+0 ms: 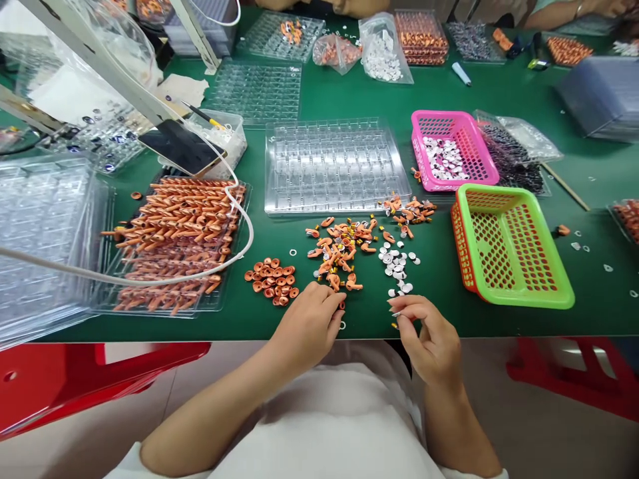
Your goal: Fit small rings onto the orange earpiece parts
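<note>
My left hand point(312, 322) is closed at the table's front edge, and the edge of a small copper-coloured cup piece point(342, 305) shows at its fingertips. With thumb and fingers pinched, my right hand point(432, 339) holds a small whitish disc point(397, 314). Just beyond that hand lie loose white discs point(397, 263). A heap of orange hook-shaped parts point(342, 246), some with yellow bits, spreads in front of both hands. Left of it sits a cluster of small copper-coloured cups point(272, 279). A white ring point(342, 325) lies between the hands.
A lime-green basket point(564, 293) stands right, with a pink basket point(419, 156) of white pieces behind it. Clear plastic trays point(334, 166) lie mid-table. At left, copper-coloured parts point(180, 219) fill trays under a white cable point(244, 226) and a phone point(182, 146). Co-workers' arms point(574, 13) show beyond.
</note>
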The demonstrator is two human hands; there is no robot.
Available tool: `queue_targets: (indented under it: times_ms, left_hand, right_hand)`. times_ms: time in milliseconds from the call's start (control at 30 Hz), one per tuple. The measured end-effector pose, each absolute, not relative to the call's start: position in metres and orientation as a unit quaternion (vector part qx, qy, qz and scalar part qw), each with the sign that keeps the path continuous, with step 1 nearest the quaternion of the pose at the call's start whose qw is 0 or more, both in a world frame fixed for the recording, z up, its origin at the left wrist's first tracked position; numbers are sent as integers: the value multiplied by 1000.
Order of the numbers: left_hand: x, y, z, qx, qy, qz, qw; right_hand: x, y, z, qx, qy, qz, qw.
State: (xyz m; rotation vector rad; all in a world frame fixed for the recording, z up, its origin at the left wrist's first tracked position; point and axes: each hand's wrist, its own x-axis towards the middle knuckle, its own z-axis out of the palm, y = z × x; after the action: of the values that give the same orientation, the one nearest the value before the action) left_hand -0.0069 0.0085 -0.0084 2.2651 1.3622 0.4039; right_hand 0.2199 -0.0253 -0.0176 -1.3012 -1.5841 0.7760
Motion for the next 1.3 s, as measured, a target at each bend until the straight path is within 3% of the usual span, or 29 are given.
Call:
queue_targets:
  times_ms: [267, 567, 1133, 1300]
  left_hand:
    - [8, 15, 14, 853, 466, 165, 166]
    - [75, 72, -1, 887, 434, 122, 97]
    - [82, 82, -14, 928, 363, 89, -14]
    - [80, 82, -3, 914, 373, 141, 73]
  right_hand:
    - [239, -32, -25, -564, -557, 307, 526]
    - [237, -33, -24, -547, -579, 318, 514]
    - [235, -27, -30, -526, -576, 348, 520]
    - [235, -25, -27, -530, -564, 351, 526]
